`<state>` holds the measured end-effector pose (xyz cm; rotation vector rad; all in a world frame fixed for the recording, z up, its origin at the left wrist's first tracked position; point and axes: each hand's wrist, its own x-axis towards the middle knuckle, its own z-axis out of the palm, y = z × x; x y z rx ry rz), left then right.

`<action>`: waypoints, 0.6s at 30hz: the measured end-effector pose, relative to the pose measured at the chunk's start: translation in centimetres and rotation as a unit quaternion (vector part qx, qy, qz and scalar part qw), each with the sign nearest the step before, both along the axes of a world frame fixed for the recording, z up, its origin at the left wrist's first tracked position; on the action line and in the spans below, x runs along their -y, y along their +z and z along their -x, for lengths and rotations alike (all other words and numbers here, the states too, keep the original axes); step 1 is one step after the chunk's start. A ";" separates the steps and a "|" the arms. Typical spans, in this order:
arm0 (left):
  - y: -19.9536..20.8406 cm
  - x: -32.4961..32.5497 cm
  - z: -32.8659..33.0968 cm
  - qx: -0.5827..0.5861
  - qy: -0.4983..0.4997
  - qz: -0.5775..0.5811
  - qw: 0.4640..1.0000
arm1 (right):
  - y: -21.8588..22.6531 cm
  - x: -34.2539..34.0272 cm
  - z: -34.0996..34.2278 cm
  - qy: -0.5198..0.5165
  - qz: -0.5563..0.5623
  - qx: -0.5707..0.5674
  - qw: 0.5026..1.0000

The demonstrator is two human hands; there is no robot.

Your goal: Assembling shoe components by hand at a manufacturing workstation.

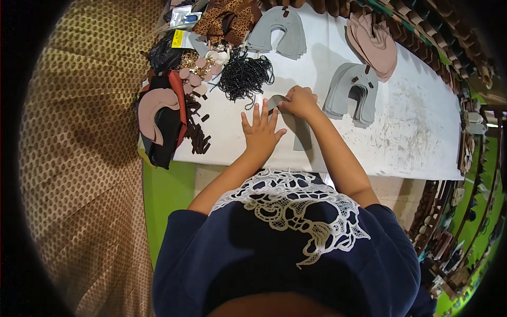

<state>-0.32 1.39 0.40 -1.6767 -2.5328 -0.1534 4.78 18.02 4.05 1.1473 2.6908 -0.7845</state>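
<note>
While the left hand [261, 129] lies flat and open, fingers spread, on the white table [412, 121], it presses down the lower edge of a grey horseshoe-shaped cut piece [298, 132] that sits at the table's near middle, and the right hand [300, 101] is curled closed over the top of the same piece, pinching its curved end at about one o'clock from the left hand. Judging by how things lie, the work looks partly through: one grey piece is in hand, while a stack of like grey pieces [351, 92] lies just beside the right hand at three o'clock, and a second grey stack [280, 31] sits well up the table at twelve o'clock. A pile of pink pieces [375, 45] rests at one o'clock, near the far edge. At eleven o'clock from the hands lies a heap of black beaded strands [245, 76], and beyond it at ten o'clock a clutter of pale round ornaments [198, 71], small dark brown strips [198, 129] and black and red material [166, 121] hanging over the table's left end. I cannot tell which stacks are finished and which are waiting, so how much is left stays uncertain; the piece under the hands appears not yet set aside.
</note>
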 end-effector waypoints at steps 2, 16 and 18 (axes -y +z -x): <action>0.3 0.0 0.3 0.019 0.006 -0.006 1.000 | 0.7 0.0 0.2 0.008 0.047 0.055 0.997; 1.0 0.0 2.4 0.072 -0.024 0.015 0.997 | 0.8 0.5 0.4 -0.023 0.071 0.049 0.996; 0.8 0.7 2.7 0.101 -0.024 0.014 0.994 | 1.2 0.5 0.5 -0.010 0.061 0.055 0.997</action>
